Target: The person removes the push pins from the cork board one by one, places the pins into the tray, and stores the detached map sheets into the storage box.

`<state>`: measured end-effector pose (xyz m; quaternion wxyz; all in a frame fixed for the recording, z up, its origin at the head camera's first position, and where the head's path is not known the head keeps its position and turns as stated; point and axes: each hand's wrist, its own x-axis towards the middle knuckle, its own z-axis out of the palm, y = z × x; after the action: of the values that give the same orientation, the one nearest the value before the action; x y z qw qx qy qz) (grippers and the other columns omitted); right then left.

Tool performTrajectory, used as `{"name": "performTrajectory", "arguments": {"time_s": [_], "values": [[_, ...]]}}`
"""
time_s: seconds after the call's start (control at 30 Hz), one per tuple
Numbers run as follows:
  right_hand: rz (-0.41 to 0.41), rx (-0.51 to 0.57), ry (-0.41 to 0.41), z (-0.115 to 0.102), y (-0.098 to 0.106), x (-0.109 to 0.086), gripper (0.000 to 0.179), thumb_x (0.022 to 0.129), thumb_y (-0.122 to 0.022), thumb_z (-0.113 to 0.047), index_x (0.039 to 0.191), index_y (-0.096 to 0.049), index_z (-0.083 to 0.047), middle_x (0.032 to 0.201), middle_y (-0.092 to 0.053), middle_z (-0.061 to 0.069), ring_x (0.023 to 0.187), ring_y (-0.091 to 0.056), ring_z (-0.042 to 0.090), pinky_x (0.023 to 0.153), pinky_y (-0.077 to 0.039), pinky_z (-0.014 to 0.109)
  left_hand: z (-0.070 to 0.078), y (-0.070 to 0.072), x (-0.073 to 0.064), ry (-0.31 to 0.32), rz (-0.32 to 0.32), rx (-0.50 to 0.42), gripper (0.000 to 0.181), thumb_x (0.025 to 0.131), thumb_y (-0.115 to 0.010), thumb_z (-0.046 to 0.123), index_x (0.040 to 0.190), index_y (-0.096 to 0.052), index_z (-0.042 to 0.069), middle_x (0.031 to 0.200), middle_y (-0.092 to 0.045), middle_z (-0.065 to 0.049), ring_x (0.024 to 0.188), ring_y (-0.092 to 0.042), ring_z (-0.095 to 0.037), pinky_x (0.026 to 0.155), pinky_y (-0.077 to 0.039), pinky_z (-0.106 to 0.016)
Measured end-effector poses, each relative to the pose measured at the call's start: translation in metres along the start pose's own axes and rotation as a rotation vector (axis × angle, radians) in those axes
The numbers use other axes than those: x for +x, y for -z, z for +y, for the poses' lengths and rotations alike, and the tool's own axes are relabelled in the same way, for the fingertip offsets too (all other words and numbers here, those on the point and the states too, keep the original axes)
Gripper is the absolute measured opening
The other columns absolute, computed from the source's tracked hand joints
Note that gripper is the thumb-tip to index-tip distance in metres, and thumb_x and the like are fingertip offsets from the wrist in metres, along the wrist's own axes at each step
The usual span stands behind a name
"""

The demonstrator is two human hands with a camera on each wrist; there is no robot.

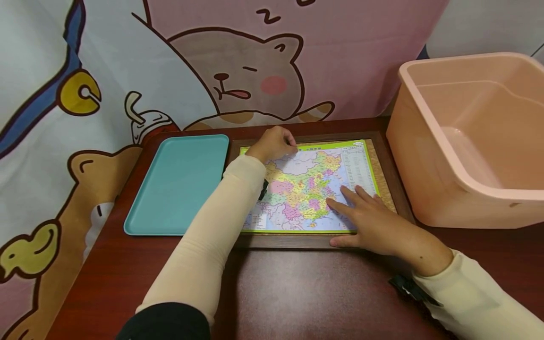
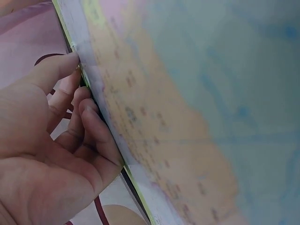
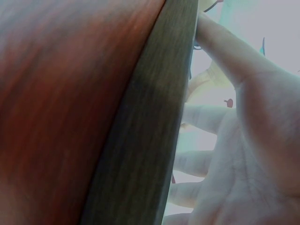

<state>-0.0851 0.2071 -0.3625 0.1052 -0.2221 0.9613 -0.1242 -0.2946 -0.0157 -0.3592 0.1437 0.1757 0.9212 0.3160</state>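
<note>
A map (image 1: 293, 189) with a bright green border lies on a cork board (image 1: 384, 182) set in a dark wooden frame (image 1: 293, 242). At the map's far edge is my left hand (image 1: 274, 145), thumb and forefinger brought together. Between those two fingertips in the left wrist view shows a tiny gold-coloured thing (image 2: 78, 68), mostly hidden, while the other fingers (image 2: 98, 129) curl against the edge. My right hand (image 1: 369, 217) rests spread over the map's near right corner, its thumb on the frame's near side. The right wrist view shows those fingers (image 3: 194, 164) straight beyond the frame.
Left of the frame lies a flat teal tray (image 1: 180, 186) on the reddish-brown table (image 1: 293, 293). A deep pink plastic bin (image 1: 463, 156) stands close to the frame's right side. Behind the table hangs a cloth (image 1: 357, 56) printed with cartoon animals.
</note>
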Motion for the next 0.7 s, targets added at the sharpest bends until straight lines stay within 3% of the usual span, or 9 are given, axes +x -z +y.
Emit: {"name": "performTrajectory", "arguments": {"time_s": [0.7], "values": [[0.008,0.004,0.000,-0.0001,-0.0004,0.0003,0.087,0.081,-0.071,-0.063,0.150,-0.047,-0.016,0.156,-0.033,0.031,0.140,-0.027,0.062,0.099,-0.029,0.080,-0.0011,-0.0016,0.0019,-0.016,0.021,0.030,0.008,0.091,-0.072,0.017,0.089,-0.073,0.010,0.090,-0.066,-0.001,0.081,-0.052,-0.014,0.075,-0.044,-0.028]]}}
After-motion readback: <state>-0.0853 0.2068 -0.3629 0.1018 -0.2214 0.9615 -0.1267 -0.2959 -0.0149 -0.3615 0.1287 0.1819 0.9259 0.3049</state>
